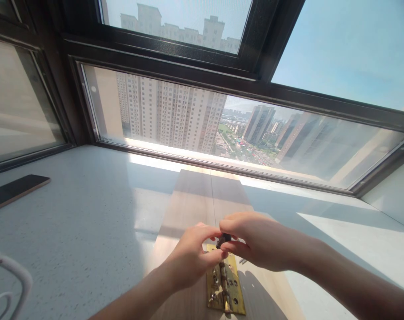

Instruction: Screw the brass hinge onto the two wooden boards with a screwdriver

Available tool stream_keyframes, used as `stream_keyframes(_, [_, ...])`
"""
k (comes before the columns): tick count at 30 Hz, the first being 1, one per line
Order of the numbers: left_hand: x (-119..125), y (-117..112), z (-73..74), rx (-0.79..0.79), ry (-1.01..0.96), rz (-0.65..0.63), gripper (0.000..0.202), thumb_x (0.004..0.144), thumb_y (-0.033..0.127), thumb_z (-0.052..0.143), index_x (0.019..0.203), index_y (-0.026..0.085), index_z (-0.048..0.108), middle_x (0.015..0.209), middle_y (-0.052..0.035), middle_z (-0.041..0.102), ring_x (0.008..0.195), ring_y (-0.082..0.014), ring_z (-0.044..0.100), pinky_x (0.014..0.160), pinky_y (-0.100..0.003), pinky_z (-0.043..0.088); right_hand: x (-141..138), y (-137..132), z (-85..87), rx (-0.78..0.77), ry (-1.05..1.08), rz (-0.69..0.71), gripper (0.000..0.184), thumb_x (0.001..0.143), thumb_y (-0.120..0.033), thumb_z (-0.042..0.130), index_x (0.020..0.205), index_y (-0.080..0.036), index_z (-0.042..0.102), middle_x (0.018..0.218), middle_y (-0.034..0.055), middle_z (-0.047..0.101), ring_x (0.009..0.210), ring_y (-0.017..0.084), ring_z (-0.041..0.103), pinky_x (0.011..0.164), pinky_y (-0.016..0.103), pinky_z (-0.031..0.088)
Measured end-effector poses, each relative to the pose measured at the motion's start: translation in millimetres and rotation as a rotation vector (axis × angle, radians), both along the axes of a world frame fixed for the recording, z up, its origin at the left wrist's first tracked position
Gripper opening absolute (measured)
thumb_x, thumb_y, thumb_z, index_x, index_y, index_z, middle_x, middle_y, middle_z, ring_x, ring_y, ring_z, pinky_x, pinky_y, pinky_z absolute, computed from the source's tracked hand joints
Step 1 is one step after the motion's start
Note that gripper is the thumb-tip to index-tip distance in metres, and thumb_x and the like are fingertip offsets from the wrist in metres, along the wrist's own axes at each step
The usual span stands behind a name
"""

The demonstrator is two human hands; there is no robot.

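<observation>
A brass hinge (235, 300) lies unfolded over the seam between two pale wooden boards (193, 200), with screws or holes along both leaves. Above its far end, my right hand (255, 238) pinches a small dark object (225, 238) between thumb and fingers; its kind is mostly hidden. My left hand (191, 253) comes in from the other side, thumb and forefinger curled close around the same spot. What the left fingertips grip is hidden. Beside the hinge, partly under my right hand, are small metal pieces (242, 261) that look like screws.
The boards rest on a white speckled sill (88, 222). A dark phone (18, 189) lies at the left, and a white curved cable or tube (17, 271) is at the lower left. Dark window frames (175, 155) border the sill's far side.
</observation>
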State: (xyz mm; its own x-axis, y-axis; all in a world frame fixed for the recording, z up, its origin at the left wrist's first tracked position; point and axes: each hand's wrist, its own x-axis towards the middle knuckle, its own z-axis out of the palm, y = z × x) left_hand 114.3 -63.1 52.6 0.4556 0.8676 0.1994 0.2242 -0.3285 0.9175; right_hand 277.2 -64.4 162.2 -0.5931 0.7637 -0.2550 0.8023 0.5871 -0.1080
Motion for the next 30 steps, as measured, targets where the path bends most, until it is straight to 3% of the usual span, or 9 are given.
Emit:
stream_keyframes(3, [-6.6, 10.4, 2.1, -0.05, -0.048, -0.221, 0.017, 0.082, 0.025, 0.057, 0.085, 0.017, 0.072, 0.077, 0.0009, 0.065, 0.075, -0.0136, 0.053, 0.065, -0.021, 0.035, -3.1, -3.3, -1.0, 0.076, -0.072, -0.048, 0.025, 0.087, -0.04, 0.05, 0.073, -0.02, 0.055, 0.067, -0.0002, 0.059, 0.058, 0.012, 0.044, 0.052, 0.024, 0.026])
stream_keyframes(7, [-8.5, 15.9, -0.4, -0.088, -0.099, -0.24, 0.015, 0.078, 0.023, 0.06, 0.075, 0.013, 0.071, 0.067, 0.0012, 0.061, 0.068, -0.0126, 0.051, 0.06, -0.021, 0.033, -11.7, -10.6, -7.4, 0.262, -0.204, -0.17, 0.055, 0.091, -0.058, 0.033, 0.059, -0.019, 0.056, 0.052, 0.0015, 0.052, 0.047, 0.013, 0.038, 0.048, 0.028, 0.018])
stream_keyframes(9, [-8.0, 15.9, -1.8, -0.091, -0.127, -0.265, 0.013, 0.076, 0.018, 0.059, 0.075, 0.014, 0.071, 0.067, 0.0012, 0.061, 0.068, -0.0125, 0.052, 0.06, -0.021, 0.033, -16.0, -13.9, -12.0, 0.293, -0.242, -0.221, 0.06, 0.094, -0.052, 0.025, 0.054, -0.019, 0.056, 0.049, 0.0027, 0.05, 0.044, 0.013, 0.037, 0.047, 0.028, 0.016])
stream_keyframes(12, [-7.6, 15.1, -2.3, -0.096, -0.152, -0.29, 0.016, 0.076, 0.015, 0.056, 0.075, 0.015, 0.073, 0.067, 0.0009, 0.062, 0.069, -0.0123, 0.053, 0.061, -0.021, 0.034, -19.8, -16.9, -17.8, 0.312, -0.234, -0.17, 0.054, 0.096, -0.037, 0.026, 0.057, -0.021, 0.06, 0.05, 0.0028, 0.051, 0.044, 0.013, 0.037, 0.045, 0.028, 0.015])
stream_keyframes(15, [-6.3, 13.3, -1.0, -0.109, -0.168, -0.231, 0.014, 0.074, 0.015, 0.058, 0.068, 0.013, 0.071, 0.06, 0.0022, 0.055, 0.063, -0.0104, 0.048, 0.059, -0.02, 0.033, -21.1, -17.6, -18.1, 0.32, -0.233, -0.092, 0.047, 0.094, -0.03, 0.03, 0.061, -0.02, 0.061, 0.05, 0.0026, 0.05, 0.044, 0.013, 0.036, 0.045, 0.028, 0.015])
stream_keyframes(19, [-0.5, 8.3, 0.3, -0.152, -0.185, -0.119, 0.015, 0.071, 0.016, 0.059, 0.058, 0.011, 0.065, 0.051, 0.0044, 0.043, 0.055, -0.0077, 0.037, 0.051, -0.02, 0.026, -21.1, -16.1, -9.4, 0.198, -0.216, -0.137, 0.043, 0.093, -0.032, 0.033, 0.063, -0.017, 0.059, 0.053, 0.0029, 0.051, 0.046, 0.012, 0.038, 0.046, 0.027, 0.017])
stream_keyframes(26, [14.3, -0.3, -7.3, -0.111, -0.08, 0.19, 0.016, 0.063, 0.027, 0.071, 0.062, 0.014, 0.061, 0.057, 0.0018, 0.06, 0.058, -0.011, 0.048, 0.054, -0.02, 0.034, -14.7, -5.8, 2.7, 0.055, -0.127, -0.169, 0.029, 0.089, -0.033, 0.041, 0.072, -0.018, 0.058, 0.066, 0.0038, 0.056, 0.057, 0.014, 0.046, 0.05, 0.025, 0.026])
stream_keyframes(28, [13.4, 1.0, -4.7, -0.074, -0.043, 0.152, 0.013, 0.067, 0.026, 0.068, 0.065, 0.015, 0.061, 0.057, 0.0033, 0.057, 0.058, -0.0105, 0.046, 0.055, -0.02, 0.033, -13.3, -3.3, 5.2, 0.026, -0.119, -0.128, 0.027, 0.089, -0.033, 0.042, 0.074, -0.018, 0.058, 0.07, 0.0041, 0.058, 0.059, 0.014, 0.048, 0.051, 0.025, 0.027])
stream_keyframes(30, [7.9, 5.8, 1.1, -0.051, -0.007, 0.02, 0.009, 0.07, 0.023, 0.064, 0.066, 0.016, 0.062, 0.058, 0.0047, 0.053, 0.06, -0.0098, 0.043, 0.055, -0.02, 0.031, -12.9, -2.8, 7.5, 0.004, -0.119, -0.092, 0.026, 0.089, -0.032, 0.042, 0.074, -0.019, 0.059, 0.072, 0.0046, 0.06, 0.06, 0.014, 0.049, 0.052, 0.025, 0.028])
